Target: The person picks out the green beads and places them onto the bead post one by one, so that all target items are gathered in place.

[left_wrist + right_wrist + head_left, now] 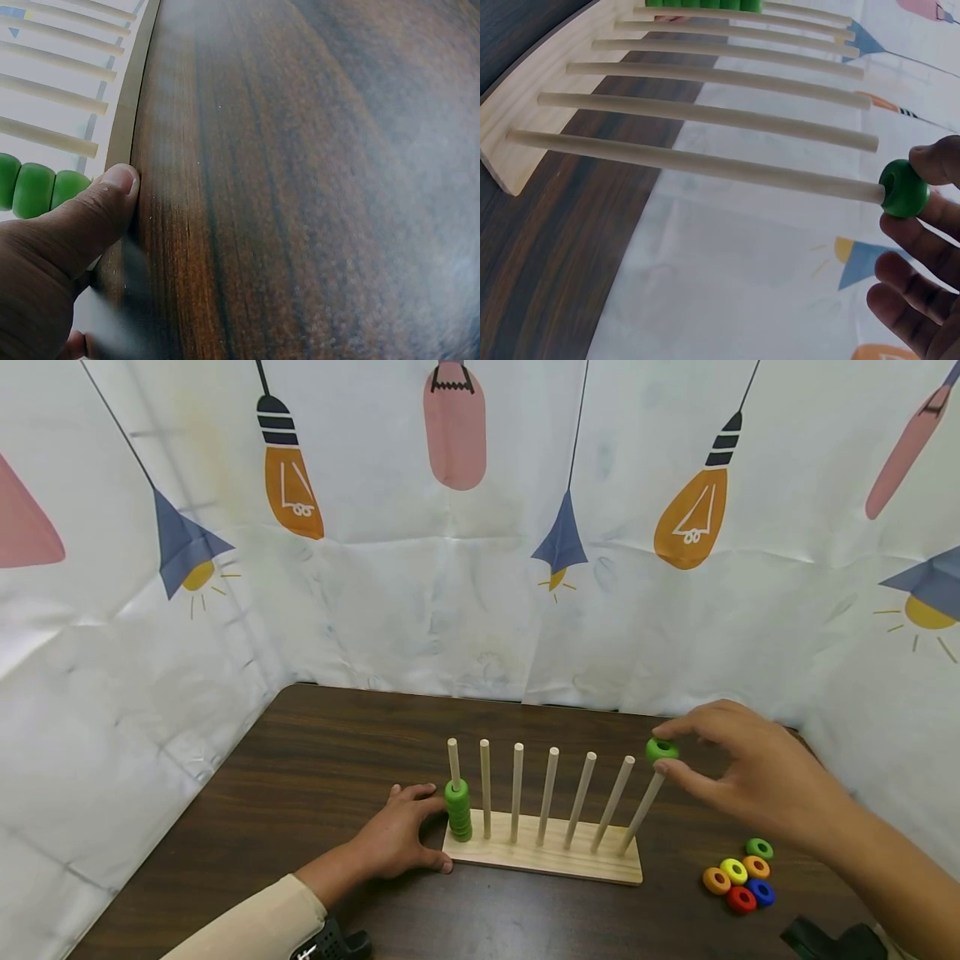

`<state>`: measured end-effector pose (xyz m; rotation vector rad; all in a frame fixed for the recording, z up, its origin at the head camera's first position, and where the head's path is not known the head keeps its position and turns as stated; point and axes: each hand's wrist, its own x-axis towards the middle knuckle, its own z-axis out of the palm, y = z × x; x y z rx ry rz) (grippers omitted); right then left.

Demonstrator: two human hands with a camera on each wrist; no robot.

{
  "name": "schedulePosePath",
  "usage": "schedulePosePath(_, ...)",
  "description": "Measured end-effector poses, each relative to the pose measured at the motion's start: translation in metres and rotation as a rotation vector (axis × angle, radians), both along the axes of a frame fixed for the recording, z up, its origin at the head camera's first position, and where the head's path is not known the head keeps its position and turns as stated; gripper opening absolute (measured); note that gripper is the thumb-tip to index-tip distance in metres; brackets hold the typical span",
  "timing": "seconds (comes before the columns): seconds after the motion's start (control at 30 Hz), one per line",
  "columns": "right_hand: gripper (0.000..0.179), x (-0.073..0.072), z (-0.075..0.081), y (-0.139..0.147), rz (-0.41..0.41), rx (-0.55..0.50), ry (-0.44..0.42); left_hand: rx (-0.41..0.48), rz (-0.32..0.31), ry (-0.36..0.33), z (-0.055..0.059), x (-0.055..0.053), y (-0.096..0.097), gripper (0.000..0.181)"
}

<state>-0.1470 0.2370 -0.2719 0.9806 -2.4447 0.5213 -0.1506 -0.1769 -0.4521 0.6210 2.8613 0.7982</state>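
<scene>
My right hand [757, 768] pinches a green ring [662, 750] between thumb and fingertips, right at the tip of the rightmost peg [642, 812]. In the right wrist view, the ring's hole [890, 187] faces the peg's end, and the other fingers spread below. A wooden peg stand [540, 852] with several upright pegs lies lengthwise in front of me. My left hand [401, 833] holds its left end, thumb [112, 187] along the front edge and fingers toward the back. Green rings [458, 810] are stacked on the leftmost peg; the pegs between carry none.
Loose rings lie in a cluster right of the stand: a green one [759, 848], a yellow one [733, 871], two orange, a blue one [761, 892] and a red one [742, 900]. Beyond the dark wooden table [337, 752] hangs a white lamp-patterned cloth [390, 610].
</scene>
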Motion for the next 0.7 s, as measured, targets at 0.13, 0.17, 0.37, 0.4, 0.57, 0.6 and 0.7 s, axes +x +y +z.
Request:
schedulePosePath(0.13,0.044,0.000,0.000,-0.004,0.000,0.005,-0.013,0.000,0.002,0.001,0.000,0.000,0.000,0.075)
schedulePosePath(0.17,0.044,0.001,0.000,-0.005,-0.002,0.007,-0.017,0.001,0.004,0.000,0.000,0.000,0.000,0.074)
schedulePosePath(0.37,0.042,0.001,0.000,-0.012,-0.006,0.016,-0.041,0.008,0.006,-0.003,0.001,0.001,0.000,0.074)
schedulePosePath(0.4,0.041,0.001,0.000,-0.013,-0.006,0.017,-0.043,0.008,0.007,-0.003,0.001,0.001,0.000,0.074)
schedulePosePath(0.57,0.039,0.001,0.001,-0.017,0.001,0.016,-0.040,0.002,0.009,-0.003,0.001,0.001,0.000,0.074)
schedulePosePath(0.6,0.039,0.001,0.001,-0.018,0.007,0.014,-0.040,0.002,0.008,-0.002,0.001,0.001,0.000,0.074)
schedulePosePath(0.7,0.038,0.000,0.000,-0.020,0.016,0.011,-0.043,0.003,0.008,-0.006,0.001,0.001,0.000,0.074)
